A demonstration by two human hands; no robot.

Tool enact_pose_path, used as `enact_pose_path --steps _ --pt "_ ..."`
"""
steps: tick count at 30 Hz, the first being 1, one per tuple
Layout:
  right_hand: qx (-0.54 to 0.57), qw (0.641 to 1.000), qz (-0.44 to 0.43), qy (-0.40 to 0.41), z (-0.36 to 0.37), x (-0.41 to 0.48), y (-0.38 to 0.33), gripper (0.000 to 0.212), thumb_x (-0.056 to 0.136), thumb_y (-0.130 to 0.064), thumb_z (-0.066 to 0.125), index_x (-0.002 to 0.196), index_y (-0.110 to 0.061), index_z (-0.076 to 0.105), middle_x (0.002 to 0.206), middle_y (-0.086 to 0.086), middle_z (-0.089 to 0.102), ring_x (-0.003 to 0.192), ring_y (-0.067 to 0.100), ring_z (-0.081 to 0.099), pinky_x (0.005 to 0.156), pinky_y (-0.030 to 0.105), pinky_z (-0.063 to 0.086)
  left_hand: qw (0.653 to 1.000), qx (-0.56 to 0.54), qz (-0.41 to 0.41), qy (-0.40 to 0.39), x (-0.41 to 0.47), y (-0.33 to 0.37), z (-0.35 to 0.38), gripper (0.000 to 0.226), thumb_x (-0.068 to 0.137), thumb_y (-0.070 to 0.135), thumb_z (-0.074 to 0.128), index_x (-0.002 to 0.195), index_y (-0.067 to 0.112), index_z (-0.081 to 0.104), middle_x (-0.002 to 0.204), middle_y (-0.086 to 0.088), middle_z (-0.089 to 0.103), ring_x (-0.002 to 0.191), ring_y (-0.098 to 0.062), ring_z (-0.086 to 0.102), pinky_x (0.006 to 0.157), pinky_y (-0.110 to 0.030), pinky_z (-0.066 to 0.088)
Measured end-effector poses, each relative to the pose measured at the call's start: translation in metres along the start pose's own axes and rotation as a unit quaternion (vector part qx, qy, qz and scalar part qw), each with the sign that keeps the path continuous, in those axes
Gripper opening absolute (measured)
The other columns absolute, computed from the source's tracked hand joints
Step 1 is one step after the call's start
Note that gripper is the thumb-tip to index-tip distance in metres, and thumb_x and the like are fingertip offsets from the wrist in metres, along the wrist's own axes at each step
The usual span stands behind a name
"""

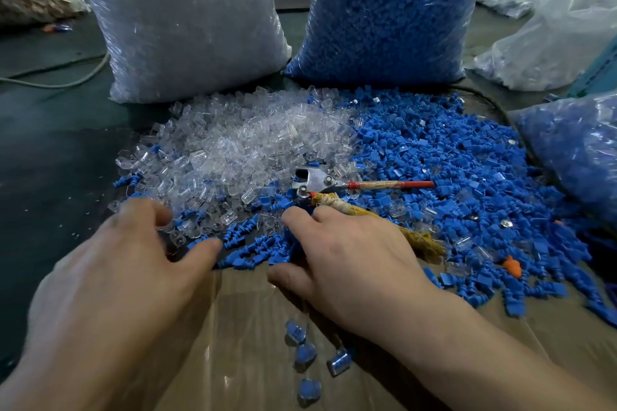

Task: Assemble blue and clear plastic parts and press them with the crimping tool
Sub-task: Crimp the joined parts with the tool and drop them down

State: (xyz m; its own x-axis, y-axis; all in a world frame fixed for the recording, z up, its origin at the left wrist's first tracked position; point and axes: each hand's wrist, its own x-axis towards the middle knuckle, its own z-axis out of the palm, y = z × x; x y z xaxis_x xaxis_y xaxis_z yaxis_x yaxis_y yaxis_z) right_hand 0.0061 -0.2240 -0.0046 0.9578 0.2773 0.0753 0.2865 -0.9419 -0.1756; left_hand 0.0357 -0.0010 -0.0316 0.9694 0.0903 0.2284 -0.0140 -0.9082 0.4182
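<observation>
A heap of clear plastic caps (247, 140) lies at the centre left, and a wide spread of blue plastic parts (444, 157) lies to its right. The crimping tool (320, 185) rests on the pile with its metal head left, one red handle (394, 184) pointing right and a cloth-wrapped handle (370, 217) running toward my right hand. My left hand (133, 260) hovers palm down over the near edge of the clear caps, fingers apart. My right hand (347, 253) rests palm down on blue parts beside the wrapped handle; what its fingertips touch is hidden. Several assembled blue-in-clear pieces (305, 355) lie on the cardboard below.
A large bag of clear caps (187, 20) and a large bag of blue parts (387, 10) stand at the back. Another bag of blue parts (574, 150) lies at the right edge. Brown cardboard (247, 327) covers the near surface. An orange piece (512, 265) lies among blue parts.
</observation>
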Motion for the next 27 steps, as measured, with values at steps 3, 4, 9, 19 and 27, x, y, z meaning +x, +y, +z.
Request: enact_pose_path --steps 3,4,9,19,27 --pt "0.004 1.0 0.02 0.01 -0.002 -0.001 0.0 0.054 0.086 -0.073 0.041 0.116 -0.028 0.037 0.087 -0.008 0.052 0.078 0.022 0.058 0.046 0.031 0.024 0.994 0.111 -0.017 -0.017 0.004 -0.01 0.007 0.092 0.05 0.108 0.028 0.11 0.04 0.041 0.097 -0.002 0.065 0.079 -0.03 0.064 0.066 -0.046 0.06" --pt "0.004 1.0 0.028 0.009 -0.002 -0.001 -0.001 0.053 0.086 -0.074 0.041 0.112 -0.028 0.036 0.088 -0.008 0.055 0.076 0.023 0.058 0.045 0.03 0.022 0.991 0.133 -0.019 -0.025 0.004 -0.01 0.009 0.099 0.049 0.108 0.026 0.116 0.037 0.042 0.103 -0.005 0.066 0.082 -0.031 0.066 0.067 -0.044 0.06" --pt "-0.01 0.999 0.035 -0.017 0.0 0.001 -0.002 0.049 0.087 -0.074 0.038 0.104 -0.027 0.037 0.082 -0.008 0.046 0.067 0.022 0.045 0.045 0.03 0.019 0.985 0.154 -0.004 -0.08 0.001 0.012 0.002 0.105 0.055 0.101 0.023 0.128 0.03 0.051 0.117 0.0 0.064 0.094 -0.025 0.066 0.074 -0.041 0.058" --pt "0.002 1.0 0.015 0.024 0.008 0.003 0.001 0.038 0.091 -0.064 0.044 0.089 -0.028 0.031 0.071 -0.01 0.034 0.06 0.018 0.035 0.043 0.03 0.013 1.0 0.022 0.004 0.014 0.007 -0.018 0.011 0.052 0.069 0.07 0.05 0.116 0.051 0.04 0.09 0.012 0.058 0.072 -0.016 0.061 0.066 -0.044 0.059" --pt "0.024 1.0 -0.001 -0.003 0.006 0.0 0.003 0.037 0.092 -0.064 0.039 0.1 -0.028 0.038 0.075 -0.01 0.036 0.062 0.019 0.037 0.047 0.034 0.025 0.984 0.155 -0.089 -0.002 0.014 -0.047 0.01 0.07 0.073 0.073 0.046 0.126 0.028 0.04 0.111 -0.012 0.061 0.092 -0.039 0.06 0.072 -0.049 0.057"
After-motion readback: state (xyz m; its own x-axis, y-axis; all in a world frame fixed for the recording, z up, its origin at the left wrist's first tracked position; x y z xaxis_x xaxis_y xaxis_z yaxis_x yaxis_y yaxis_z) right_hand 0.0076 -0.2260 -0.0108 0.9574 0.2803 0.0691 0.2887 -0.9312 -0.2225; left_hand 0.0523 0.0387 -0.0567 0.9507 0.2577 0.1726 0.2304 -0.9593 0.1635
